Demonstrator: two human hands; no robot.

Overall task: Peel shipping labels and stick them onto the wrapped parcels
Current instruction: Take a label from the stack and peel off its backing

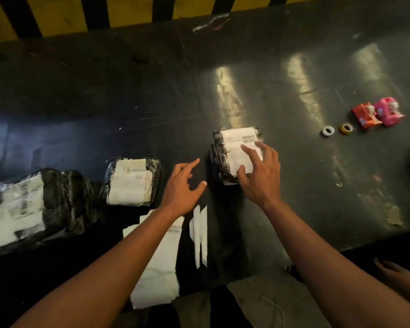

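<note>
A black wrapped parcel (219, 159) lies mid-table with a white shipping label (237, 143) on its top. My right hand (258, 176) rests on that label, fingers spread and pressing its near right part. My left hand (182, 185) hovers just left of the parcel, fingers relaxed, holding nothing. Two other black wrapped parcels carry labels: a small one (130, 182) and a large one (33, 207) at the far left. A stack of white label sheets (159, 263) lies under my left forearm, with narrow backing strips (200, 233) beside it.
At the right of the dark table (294, 102) sit a red tape dispenser (365, 116), a pink tape dispenser (388, 111), a white tape roll (328, 131) and a brown tape roll (345, 128). Another person's hand (398, 273) shows at the lower right edge. Yellow-black striped barrier runs along the back.
</note>
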